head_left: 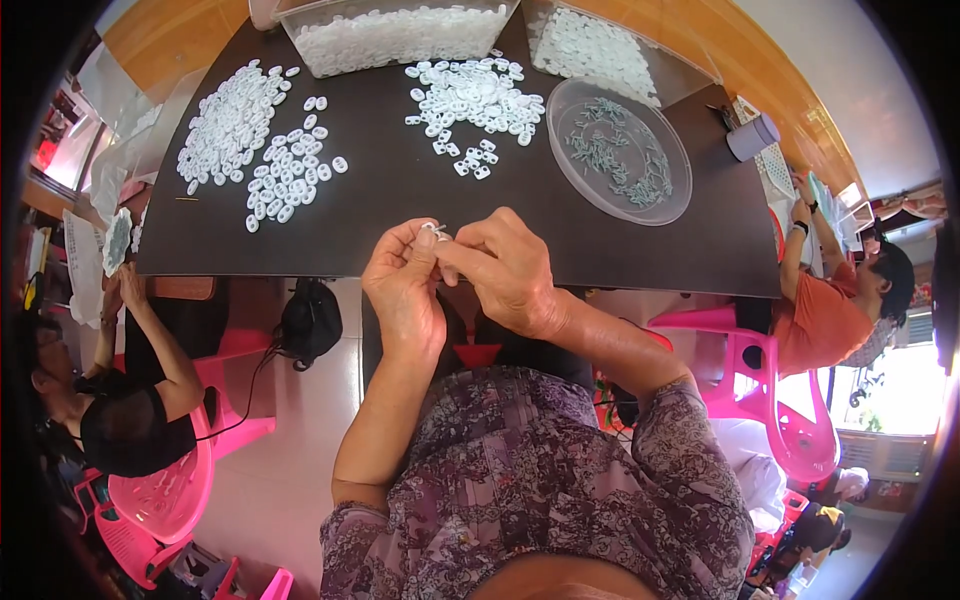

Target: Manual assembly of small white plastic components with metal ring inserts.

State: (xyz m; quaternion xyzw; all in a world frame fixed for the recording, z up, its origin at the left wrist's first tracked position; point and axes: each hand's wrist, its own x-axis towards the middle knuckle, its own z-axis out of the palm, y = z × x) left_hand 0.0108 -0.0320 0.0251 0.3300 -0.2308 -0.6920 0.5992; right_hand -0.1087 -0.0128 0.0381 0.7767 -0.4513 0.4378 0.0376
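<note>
My left hand (405, 300) pinches a small white plastic piece (431, 227) between thumb and fingertips, just above the table's near edge. Curled over from the right, my right hand (510, 272) has its thumb and fingers closed against that piece. What the right fingertips hold is too small and covered to name. Ahead of my hands lies a heap of white oval two-holed pieces (478, 95), with several paired ones in front. A round clear dish (657, 125) to the right carries many thin grey-green pins (597, 152).
Two more white heaps, a large one (225, 130) and a smaller one (288, 172), lie at the left. Clear bins of white pieces (400, 38) line the far edge. A grey cylinder (753, 137) stands far right. People sit at both sides on pink chairs (745, 345).
</note>
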